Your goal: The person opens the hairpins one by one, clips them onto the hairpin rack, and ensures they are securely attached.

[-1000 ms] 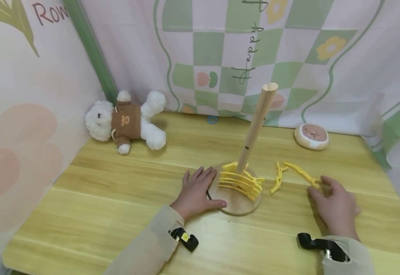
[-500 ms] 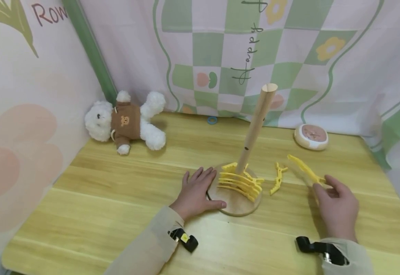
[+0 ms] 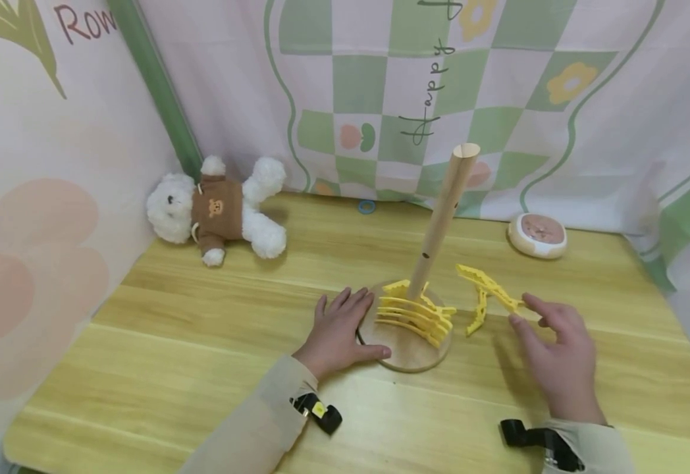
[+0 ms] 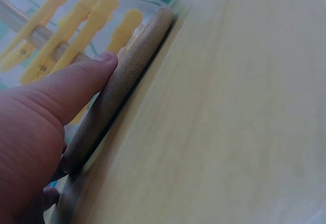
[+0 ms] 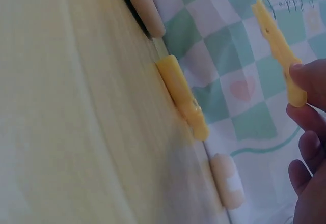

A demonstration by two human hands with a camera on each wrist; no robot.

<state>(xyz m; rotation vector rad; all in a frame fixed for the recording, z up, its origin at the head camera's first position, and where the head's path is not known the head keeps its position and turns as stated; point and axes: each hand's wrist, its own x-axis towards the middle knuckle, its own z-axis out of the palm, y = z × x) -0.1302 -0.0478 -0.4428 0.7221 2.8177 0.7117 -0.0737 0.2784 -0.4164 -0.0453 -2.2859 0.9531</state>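
My left hand rests on the left side of a round wooden base, fingers spread and thumb across its near edge. A wooden post stands up from the base. Several yellow hair clips are stacked around its foot; whether each one grips the post is hard to tell. Between thumb and fingertips, my right hand pinches one end of another yellow hair clip, raised above the table and pointing toward the post. Beneath it, a loose yellow clip lies on the tabletop, partly covered in the head view.
A white plush toy in a brown top lies at the back left. Near the curtain sit a small blue ring and a rounded white case with a pink top. The wooden table extends in front of both arms.
My right hand has lifted the hair clip off the table and carried it left, over the other loose clip. The left hand and the stand have stayed put.
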